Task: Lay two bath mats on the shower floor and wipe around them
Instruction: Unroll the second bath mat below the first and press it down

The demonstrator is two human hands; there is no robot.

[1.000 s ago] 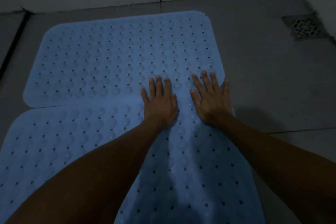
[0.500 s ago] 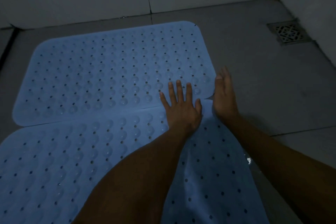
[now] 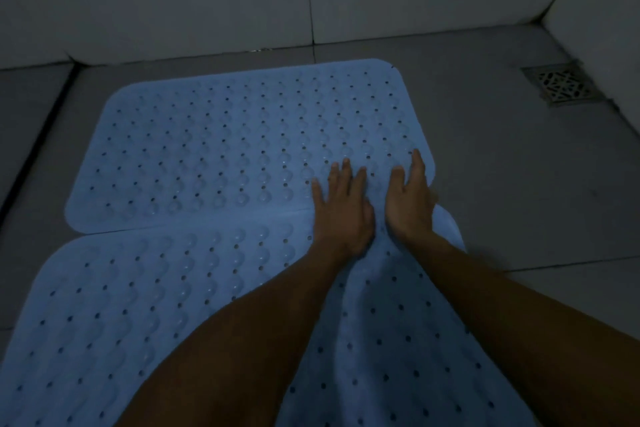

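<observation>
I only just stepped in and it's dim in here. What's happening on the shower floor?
A person is kneeling or leaning over two blue bath mats laid side by side on the tiled floor. The left hand lies flat across the seam between the far mat and the near mat. The right hand rests beside it near the mats' right edge. Both hands are open and hold nothing. The floor drain sits uncovered in the corner.
</observation>
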